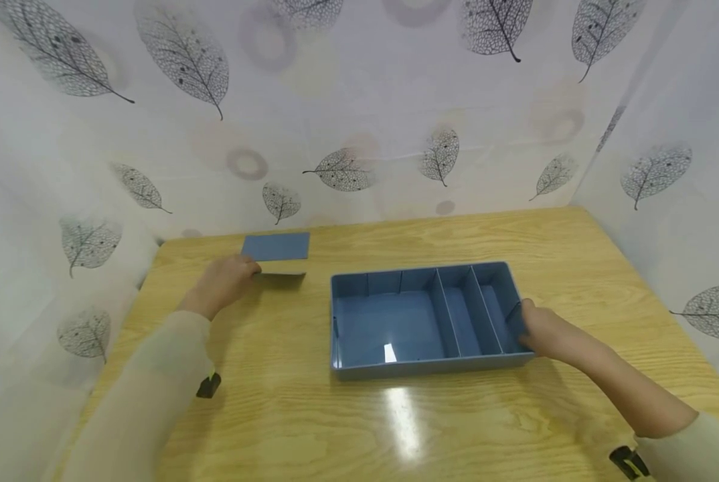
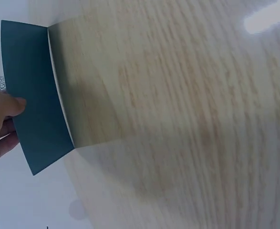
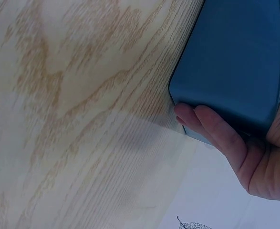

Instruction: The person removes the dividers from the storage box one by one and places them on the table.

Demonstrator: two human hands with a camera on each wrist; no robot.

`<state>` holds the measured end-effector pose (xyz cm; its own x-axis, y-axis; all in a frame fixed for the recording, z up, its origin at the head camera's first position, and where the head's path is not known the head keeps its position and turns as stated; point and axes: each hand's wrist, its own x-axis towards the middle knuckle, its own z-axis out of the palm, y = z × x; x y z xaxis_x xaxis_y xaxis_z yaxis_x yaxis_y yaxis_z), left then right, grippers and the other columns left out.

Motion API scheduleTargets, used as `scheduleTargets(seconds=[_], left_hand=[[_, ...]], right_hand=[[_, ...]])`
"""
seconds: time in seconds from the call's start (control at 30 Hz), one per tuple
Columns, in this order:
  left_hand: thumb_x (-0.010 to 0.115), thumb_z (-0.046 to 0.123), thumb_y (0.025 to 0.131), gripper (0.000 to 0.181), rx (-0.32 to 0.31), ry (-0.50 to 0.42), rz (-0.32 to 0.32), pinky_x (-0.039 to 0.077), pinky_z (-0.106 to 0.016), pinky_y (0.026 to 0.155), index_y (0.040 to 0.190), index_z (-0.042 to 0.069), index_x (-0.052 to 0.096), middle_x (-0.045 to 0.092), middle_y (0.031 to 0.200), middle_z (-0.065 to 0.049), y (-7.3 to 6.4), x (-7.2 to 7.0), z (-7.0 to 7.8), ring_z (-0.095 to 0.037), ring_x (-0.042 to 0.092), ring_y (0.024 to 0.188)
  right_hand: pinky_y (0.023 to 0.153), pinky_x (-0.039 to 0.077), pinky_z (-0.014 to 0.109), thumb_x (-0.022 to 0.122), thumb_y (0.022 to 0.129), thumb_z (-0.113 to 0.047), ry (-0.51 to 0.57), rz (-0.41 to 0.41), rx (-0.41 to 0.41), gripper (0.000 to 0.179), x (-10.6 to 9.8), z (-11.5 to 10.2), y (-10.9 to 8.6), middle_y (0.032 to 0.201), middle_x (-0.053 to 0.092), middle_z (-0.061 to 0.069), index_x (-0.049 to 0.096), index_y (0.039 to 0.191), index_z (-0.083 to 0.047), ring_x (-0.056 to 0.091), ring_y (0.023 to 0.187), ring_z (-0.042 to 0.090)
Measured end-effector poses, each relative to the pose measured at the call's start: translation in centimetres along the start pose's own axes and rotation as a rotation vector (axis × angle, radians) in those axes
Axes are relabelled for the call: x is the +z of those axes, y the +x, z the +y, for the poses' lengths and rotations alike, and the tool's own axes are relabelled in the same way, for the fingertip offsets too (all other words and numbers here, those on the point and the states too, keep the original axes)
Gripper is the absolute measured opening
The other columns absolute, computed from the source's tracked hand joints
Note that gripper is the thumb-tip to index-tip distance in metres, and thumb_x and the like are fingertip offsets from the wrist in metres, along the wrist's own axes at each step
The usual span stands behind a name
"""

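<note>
My left hand (image 1: 225, 282) pinches a thin blue-grey divider panel (image 2: 37, 100) by one edge, thumb on its face. In the head view that panel is seen nearly edge-on, just above the table. A second flat panel (image 1: 277, 246) lies behind it near the table's back edge. The blue-grey tray (image 1: 432, 367) stands right of centre; two upright dividers (image 1: 456, 314) split its right part into narrow compartments, leaving a wide one at left. At the tray's right end, my right hand (image 1: 549, 331) grips the wall; in the right wrist view its fingers press the outer side.
The wood-grain table (image 1: 263, 402) carries the tray and panels. A pale curtain (image 1: 371, 87) with leaf prints hangs behind and at both sides. Bright light glares on the table in front of the tray. Dark straps with yellow-green marks show near both sleeves.
</note>
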<state>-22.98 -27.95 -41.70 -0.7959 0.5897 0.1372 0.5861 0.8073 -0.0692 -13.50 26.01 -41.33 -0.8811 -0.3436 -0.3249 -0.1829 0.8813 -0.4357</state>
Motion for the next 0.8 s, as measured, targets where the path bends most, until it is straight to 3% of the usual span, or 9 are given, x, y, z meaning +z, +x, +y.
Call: scheduleTargets(seconds=[0.33,0.6,0.8], left_hand=[[0.068,0.001,0.078,0.011,-0.01,0.001,-0.02,0.056,-0.037,0.066,0.089,0.001,0.07,0.067,0.085,-0.012,-0.9,2.4,0.5,-0.028,0.065,0.076],[0.066,-0.004,0.075,0.006,0.007,0.071,0.083,0.053,-0.03,0.05,0.079,0.0,0.068,0.059,0.071,-0.009,-1.2,3.3,1.8,-0.022,0.058,0.062],[0.065,-0.006,0.074,0.008,0.019,0.112,0.143,0.053,-0.032,0.05,0.078,0.0,0.068,0.058,0.07,-0.01,-1.4,3.9,2.0,-0.025,0.058,0.062]], right_hand=[[0.051,0.048,0.034,0.059,0.083,0.006,0.006,0.005,-0.002,0.034,0.0,-0.1,0.0,0.071,0.053,0.021,0.029,0.097,0.014,0.056,0.059,0.023],[0.051,0.047,0.034,0.06,0.082,0.006,-0.014,0.015,-0.005,0.035,0.0,-0.1,0.2,0.07,0.053,0.02,0.03,0.097,0.015,0.055,0.058,0.023],[0.052,0.047,0.035,0.06,0.082,0.005,-0.011,0.01,0.009,0.034,0.0,-0.2,0.2,0.069,0.053,0.019,0.03,0.096,0.015,0.054,0.058,0.023]])
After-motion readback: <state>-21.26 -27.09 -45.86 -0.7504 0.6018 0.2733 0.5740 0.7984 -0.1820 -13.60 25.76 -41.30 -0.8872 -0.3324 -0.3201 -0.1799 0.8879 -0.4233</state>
